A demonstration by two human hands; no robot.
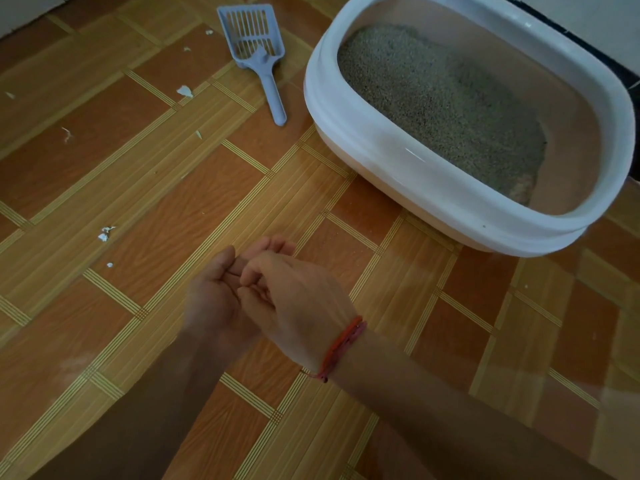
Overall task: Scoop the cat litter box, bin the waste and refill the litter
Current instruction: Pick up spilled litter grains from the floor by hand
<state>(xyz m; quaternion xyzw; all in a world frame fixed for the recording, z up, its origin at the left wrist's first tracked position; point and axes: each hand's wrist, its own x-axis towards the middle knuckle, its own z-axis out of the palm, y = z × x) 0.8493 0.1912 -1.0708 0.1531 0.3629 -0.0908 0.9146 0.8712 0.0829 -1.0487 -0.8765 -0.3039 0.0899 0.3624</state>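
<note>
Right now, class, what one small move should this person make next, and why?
Probably reach the right hand forward to the handle of the blue litter scoop. The scoop lies untouched on the floor, left of the litter box, while the right hand touches the left hand well short of it; the grey litter awaits sifting.

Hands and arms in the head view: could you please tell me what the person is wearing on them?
No sleeves or gloves are in view. The right hand has thin cord bracelets at its wrist, red-orange and pink. The left hand is blurred; no ring or watch shows on it.
</note>
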